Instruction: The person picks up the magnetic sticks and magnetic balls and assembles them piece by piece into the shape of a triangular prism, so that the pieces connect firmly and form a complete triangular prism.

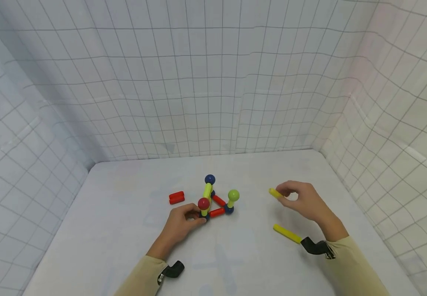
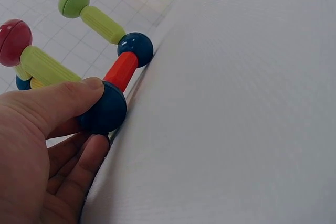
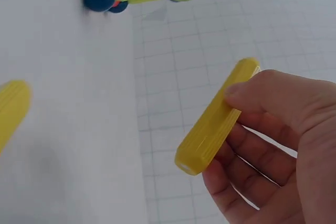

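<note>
In the head view my left hand (image 1: 179, 224) is at the near left corner of a frame of magnetic rods and balls. Its thumb and fingers grip a dark blue ball (image 2: 109, 111) at the base. Red rods (image 1: 217, 212) link the base balls in a triangle. Light green rods rise from the corners, topped by a red ball (image 1: 204, 203), a green ball (image 1: 233, 195) and a blue ball (image 1: 210, 179). Off to the right, raised over the table, my right hand (image 1: 305, 201) pinches a yellow rod (image 3: 212, 124) between thumb and fingers.
Another yellow rod (image 1: 286, 233) lies on the white table (image 1: 124, 255), near the right wrist's black strap mount. Two short red rods (image 1: 176, 197) lie side by side left of the frame. White gridded sheets (image 1: 213, 102) wall the table at the back and sides.
</note>
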Demonstrator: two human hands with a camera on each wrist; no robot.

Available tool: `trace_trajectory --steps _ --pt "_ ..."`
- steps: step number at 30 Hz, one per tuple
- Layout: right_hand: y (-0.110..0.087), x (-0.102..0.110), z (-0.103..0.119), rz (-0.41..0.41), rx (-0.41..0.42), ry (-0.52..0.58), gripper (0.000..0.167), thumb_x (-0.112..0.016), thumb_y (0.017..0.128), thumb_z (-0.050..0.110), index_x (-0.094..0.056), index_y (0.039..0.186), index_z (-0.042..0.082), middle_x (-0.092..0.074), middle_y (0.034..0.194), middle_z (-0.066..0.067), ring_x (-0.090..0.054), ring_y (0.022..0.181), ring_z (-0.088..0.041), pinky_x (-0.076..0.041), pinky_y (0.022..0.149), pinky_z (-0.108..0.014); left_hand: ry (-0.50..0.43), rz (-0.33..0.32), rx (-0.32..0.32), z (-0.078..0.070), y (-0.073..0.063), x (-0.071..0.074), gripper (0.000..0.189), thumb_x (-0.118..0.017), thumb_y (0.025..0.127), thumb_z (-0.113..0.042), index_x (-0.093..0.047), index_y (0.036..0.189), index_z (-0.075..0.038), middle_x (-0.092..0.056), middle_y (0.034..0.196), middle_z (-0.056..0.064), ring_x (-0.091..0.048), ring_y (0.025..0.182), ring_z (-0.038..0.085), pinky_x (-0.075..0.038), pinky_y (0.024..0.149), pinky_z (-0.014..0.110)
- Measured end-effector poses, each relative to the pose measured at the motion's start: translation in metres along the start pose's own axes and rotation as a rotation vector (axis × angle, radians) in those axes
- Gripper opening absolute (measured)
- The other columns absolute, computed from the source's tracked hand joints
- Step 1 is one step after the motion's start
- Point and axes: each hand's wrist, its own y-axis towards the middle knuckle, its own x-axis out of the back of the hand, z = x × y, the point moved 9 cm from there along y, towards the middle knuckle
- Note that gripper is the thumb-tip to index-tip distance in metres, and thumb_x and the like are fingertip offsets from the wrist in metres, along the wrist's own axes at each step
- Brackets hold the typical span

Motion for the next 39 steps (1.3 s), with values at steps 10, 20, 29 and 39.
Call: trace_trajectory --steps 10,20,29,39 --pt "0.057 -0.001 0.063 -0.116 0.156 0.248 0.027 -0.084 0.09 -0.006 -0.08 0.113 0.009 -0.077 0.105 0.002 -0.068 0.095 -0.022 -0.056 0.095 -0.028 -0.007 0.005 0.003 -0.001 -0.002 0.001 0.02 -0.09 0.09 -0.013 -0.078 0.104 -0.016 -0.073 0.098 -0.006 -0.07 0.086 0.011 -0.059 0.086 0.031" --pt "0.09 -0.036 0.107 -0.07 0.257 0.366 0.026 -0.084 0.092 -0.002 -0.08 0.115 0.009 -0.077 0.107 0.001 -0.068 0.097 -0.026 -0.058 0.094 -0.04 -0.005 0.009 0.009 0.0 -0.002 0.0 0.02 -0.09 0.09 -0.015 -0.078 0.105 -0.016 -0.073 0.097 -0.007 -0.07 0.086 0.011 -0.059 0.086 0.031" --pt "0.096 -0.089 0.108 0.077 0.244 0.314 0.021 -0.084 0.095 0.01 -0.081 0.116 0.013 -0.077 0.106 0.009 -0.07 0.098 -0.023 -0.059 0.09 -0.046 -0.004 0.004 0.015 0.0 -0.001 0.001 0.02 -0.09 0.09 -0.014 -0.079 0.106 -0.017 -0.073 0.098 -0.007 -0.07 0.087 0.012 -0.059 0.087 0.032" --pt "0.089 -0.126 0.08 0.193 0.075 0.24 0.02 -0.085 0.095 0.016 -0.082 0.114 0.013 -0.078 0.109 0.008 -0.073 0.104 -0.028 -0.059 0.096 -0.043 -0.009 0.009 0.017 0.0 -0.002 0.002 0.02 -0.09 0.09 -0.014 -0.079 0.106 -0.017 -0.073 0.099 -0.007 -0.07 0.087 0.011 -0.058 0.086 0.032"
